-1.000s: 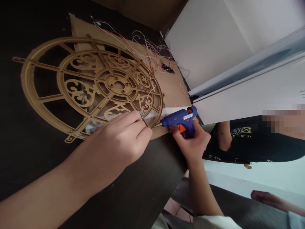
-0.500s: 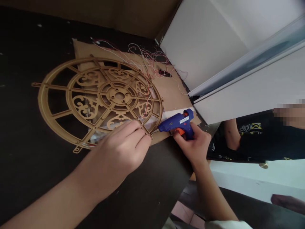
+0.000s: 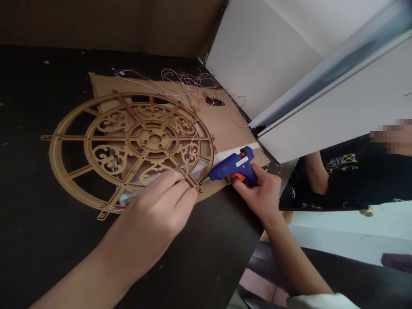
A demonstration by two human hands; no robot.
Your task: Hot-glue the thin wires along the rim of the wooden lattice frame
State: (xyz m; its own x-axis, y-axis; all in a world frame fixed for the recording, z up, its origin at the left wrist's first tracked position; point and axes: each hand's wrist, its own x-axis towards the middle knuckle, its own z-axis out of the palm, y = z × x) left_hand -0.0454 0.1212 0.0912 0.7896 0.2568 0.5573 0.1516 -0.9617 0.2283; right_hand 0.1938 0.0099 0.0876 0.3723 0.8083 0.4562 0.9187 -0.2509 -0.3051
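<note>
Gripping one blue hot glue gun (image 3: 230, 169) in your right hand (image 3: 260, 193), you point its nozzle left, long axis nearly level, tip just beside the rim of one tan fretwork wheel (image 3: 138, 137). Your left hand (image 3: 157, 210) lies curled, its fingertips (image 3: 182, 189) on the wheel's near edge; you cannot tell if they grip it. The wheel lies flat on a cardboard sheet (image 3: 231, 128), with thin loose wires (image 3: 189, 79) beyond it, on a dark table (image 3: 64, 257).
</note>
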